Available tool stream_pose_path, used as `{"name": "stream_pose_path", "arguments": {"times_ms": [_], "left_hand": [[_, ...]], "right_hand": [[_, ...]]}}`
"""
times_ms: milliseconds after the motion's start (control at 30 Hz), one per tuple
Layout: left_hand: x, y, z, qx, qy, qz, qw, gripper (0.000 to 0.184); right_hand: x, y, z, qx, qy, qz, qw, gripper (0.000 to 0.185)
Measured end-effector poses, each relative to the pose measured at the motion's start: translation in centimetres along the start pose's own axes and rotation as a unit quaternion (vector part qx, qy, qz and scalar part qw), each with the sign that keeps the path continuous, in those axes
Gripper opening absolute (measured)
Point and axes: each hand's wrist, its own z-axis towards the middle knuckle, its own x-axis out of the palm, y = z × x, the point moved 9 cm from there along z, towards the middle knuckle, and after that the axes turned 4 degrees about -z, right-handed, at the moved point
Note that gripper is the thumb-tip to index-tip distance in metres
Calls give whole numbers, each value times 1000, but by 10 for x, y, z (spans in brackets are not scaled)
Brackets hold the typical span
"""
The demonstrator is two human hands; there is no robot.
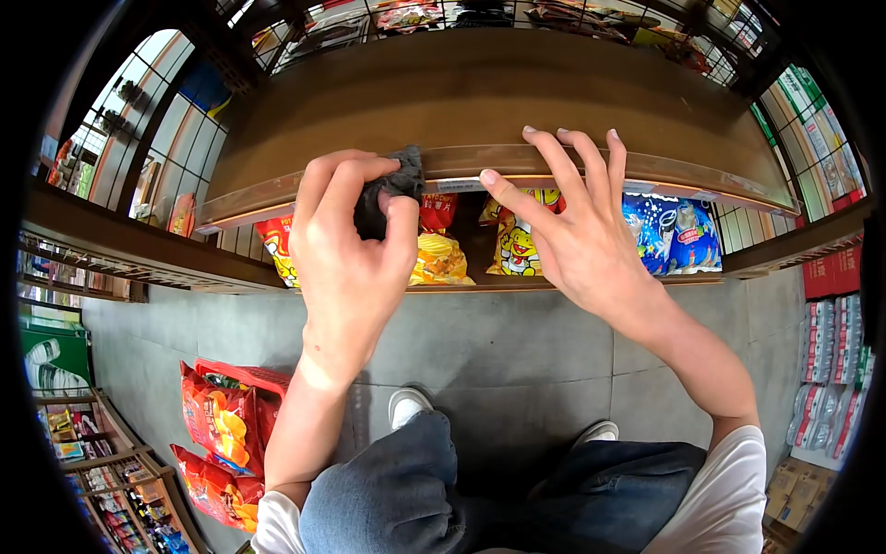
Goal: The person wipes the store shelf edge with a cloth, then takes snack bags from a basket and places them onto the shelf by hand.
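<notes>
I see the left hand [346,235] pinching a dark grey cloth [409,169] between thumb and fingers, the cloth against the clear edge strip [683,173] of the brown shelf [480,102]; I have the right hand [591,235] spread and grasping nothing, thumb at the strip, fingertips over the shelf's front; below I see blue snack bags [692,238]

Left hand [346,231] grips a dark grey cloth [412,170] at front edge [461,166] of upper shelf [489,97]; right hand [591,235] spreads over same edge, farther right. Snack bags [519,247] occupy lower shelf [489,287].
</notes>
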Motion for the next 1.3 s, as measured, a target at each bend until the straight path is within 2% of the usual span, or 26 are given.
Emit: {"name": "stream_pose_path", "arguments": {"times_ms": [167,433,500,633,700,867,933,967,1033,1067,1133,1233,1300], "left_hand": [[-6,2,-2,28,-9,41,999,18],[-15,12,-5,-17,-13,17,1000,22],[-17,13,-6,-24,-12,22,999,22],[-21,17,-7,-22,-15,35,999,23],[-23,18,-7,-19,-17,34,999,24],[-27,21,-9,-11,-24,27,999,26],[-28,27,-10,-34,-17,11,999,25],[-30,30,-11,-35,-18,12,999,25],[-28,56,-16,-137,-16,-131,982,24],[-32,56,-15,-138,-17,-131,982,24],[-29,70,-19,-241,14,-270,932,25],[-34,77,-18,-253,15,-310,916,27],[-34,84,-19,-269,31,-326,906,28]], "right_hand": [[-1,0,0,0,2,6,1000,65],[-1,0,1,1,4,7,1000,64],[-1,1,0,-13,5,16,1000,76],[-1,2,0,-13,6,13,1000,76],[-4,1,1,2,2,10,1000,63],[-1,-1,1,-4,1,13,1000,64],[0,1,3,-13,-1,16,1000,66],[-2,-1,4,-2,-20,37,999,59],[-5,-1,6,9,-38,59,998,53],[-7,-2,8,16,-47,81,995,48],[-9,1,14,22,-55,105,993,43],[-11,6,24,37,-72,148,986,38],[-19,20,32,-8,-129,172,977,35]]}}
